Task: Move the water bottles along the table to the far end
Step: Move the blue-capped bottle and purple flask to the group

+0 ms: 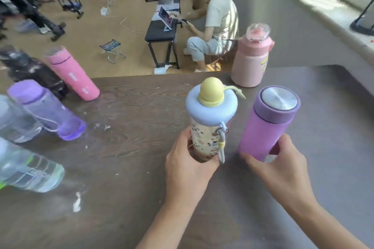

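Note:
My left hand (187,164) grips the base of a patterned bottle (204,139) with a pale blue lid and a yellow ball cap. My right hand (283,166) holds the bottom of a purple flask (265,125) with a steel top. Both stand upright at the middle right of the brown table (131,157). A large pink jug (251,60) stands near the far edge. On the left are a pink flask (74,75), a black bottle (30,70), a clear purple bottle (46,111) and clear plastic bottles (26,170).
A person sits on a stool beyond the table's far edge, beside a low black bench (160,36) holding a tablet. A small folding stool (112,48) and exercise gear stand on the wooden floor. A grey ledge (323,22) runs along the right.

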Demonstrator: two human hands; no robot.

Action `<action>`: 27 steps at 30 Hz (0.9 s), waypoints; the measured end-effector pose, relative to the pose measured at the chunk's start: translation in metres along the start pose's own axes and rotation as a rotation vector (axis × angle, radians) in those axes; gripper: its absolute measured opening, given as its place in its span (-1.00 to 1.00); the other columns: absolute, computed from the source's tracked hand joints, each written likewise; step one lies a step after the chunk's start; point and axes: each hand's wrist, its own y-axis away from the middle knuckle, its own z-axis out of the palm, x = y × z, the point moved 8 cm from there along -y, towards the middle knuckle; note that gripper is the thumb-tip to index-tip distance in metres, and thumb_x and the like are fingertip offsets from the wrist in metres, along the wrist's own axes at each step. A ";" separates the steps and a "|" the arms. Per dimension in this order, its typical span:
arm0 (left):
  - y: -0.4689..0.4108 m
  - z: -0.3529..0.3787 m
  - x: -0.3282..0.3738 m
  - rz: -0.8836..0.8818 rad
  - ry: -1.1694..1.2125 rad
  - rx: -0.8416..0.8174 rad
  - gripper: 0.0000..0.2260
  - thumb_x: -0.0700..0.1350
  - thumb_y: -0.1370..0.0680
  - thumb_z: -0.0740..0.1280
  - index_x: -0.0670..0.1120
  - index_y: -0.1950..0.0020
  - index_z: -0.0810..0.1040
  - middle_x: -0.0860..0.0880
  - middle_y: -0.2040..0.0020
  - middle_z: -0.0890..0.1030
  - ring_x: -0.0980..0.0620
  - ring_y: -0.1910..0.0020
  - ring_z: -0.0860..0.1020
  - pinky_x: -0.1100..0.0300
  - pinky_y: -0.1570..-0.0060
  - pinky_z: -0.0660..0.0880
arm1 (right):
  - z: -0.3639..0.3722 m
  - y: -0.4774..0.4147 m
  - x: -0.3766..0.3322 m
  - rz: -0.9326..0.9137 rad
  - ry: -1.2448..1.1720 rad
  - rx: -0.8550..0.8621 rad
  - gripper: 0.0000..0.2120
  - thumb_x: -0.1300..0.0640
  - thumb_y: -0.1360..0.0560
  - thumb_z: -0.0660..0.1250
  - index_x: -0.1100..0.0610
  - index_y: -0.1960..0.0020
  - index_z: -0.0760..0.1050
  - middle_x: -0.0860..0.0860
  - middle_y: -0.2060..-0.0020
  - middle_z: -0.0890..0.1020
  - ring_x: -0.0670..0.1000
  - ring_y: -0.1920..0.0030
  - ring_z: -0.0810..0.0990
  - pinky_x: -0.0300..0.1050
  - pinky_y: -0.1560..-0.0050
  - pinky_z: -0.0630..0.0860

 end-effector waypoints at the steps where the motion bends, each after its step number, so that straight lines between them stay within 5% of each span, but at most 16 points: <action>1: 0.008 -0.029 -0.012 -0.011 0.000 0.015 -0.51 0.06 -0.25 0.61 0.11 -0.16 0.65 0.16 -0.01 0.78 0.13 0.01 0.76 -0.02 -0.02 0.68 | 0.021 0.016 -0.014 -0.011 -0.015 -0.029 -0.61 0.00 -0.30 0.63 -0.14 0.07 0.45 -0.25 0.14 0.65 -0.33 0.06 0.60 -0.29 0.28 0.44; 4: 0.034 -0.116 -0.050 -0.036 -0.020 0.078 -0.51 0.05 -0.24 0.61 0.14 -0.15 0.64 0.20 -0.01 0.78 0.22 0.02 0.75 0.05 -0.02 0.69 | 0.085 0.064 -0.058 -0.046 -0.063 -0.124 -0.63 -0.01 -0.30 0.61 -0.15 0.05 0.46 -0.35 0.05 0.62 -0.31 0.05 0.61 -0.31 0.27 0.46; 10: 0.081 -0.268 -0.122 -0.084 -0.062 0.248 -0.48 0.05 -0.20 0.63 0.28 -0.13 0.61 0.31 -0.01 0.76 0.29 0.02 0.75 0.37 0.04 0.61 | 0.210 0.155 -0.125 -0.086 -0.120 -0.328 -0.61 -0.07 -0.29 0.58 -0.17 0.00 0.46 -0.20 0.11 0.67 -0.20 0.07 0.65 -0.12 0.18 0.60; 16: 0.118 -0.382 -0.192 -0.181 -0.016 0.399 -0.43 0.01 -0.21 0.64 0.28 -0.19 0.61 0.27 -0.09 0.77 0.27 -0.08 0.74 0.36 0.00 0.62 | 0.305 0.229 -0.181 -0.188 -0.077 -0.474 -0.57 -0.08 -0.33 0.55 -0.13 -0.10 0.45 -0.21 0.04 0.62 -0.12 -0.01 0.61 -0.03 0.05 0.60; 19: 0.123 -0.425 -0.219 -0.224 0.020 0.455 -0.42 -0.02 -0.22 0.62 0.27 -0.21 0.61 0.25 -0.12 0.77 0.23 -0.12 0.74 0.21 -0.07 0.62 | 0.342 0.256 -0.202 -0.241 -0.061 -0.525 -0.60 -0.07 -0.33 0.54 -0.14 -0.06 0.42 -0.21 0.07 0.60 -0.12 0.02 0.60 -0.10 0.08 0.57; 27: 0.107 -0.493 -0.249 -0.209 0.061 0.510 -0.46 -0.18 -0.30 0.62 0.10 -0.24 0.61 0.32 -0.05 0.76 0.32 -0.05 0.73 0.50 0.06 0.55 | 0.403 0.284 -0.230 -0.315 -0.039 -0.527 -0.55 -0.02 -0.35 0.57 -0.11 -0.10 0.39 -0.25 0.04 0.53 -0.10 0.00 0.54 -0.36 0.17 0.38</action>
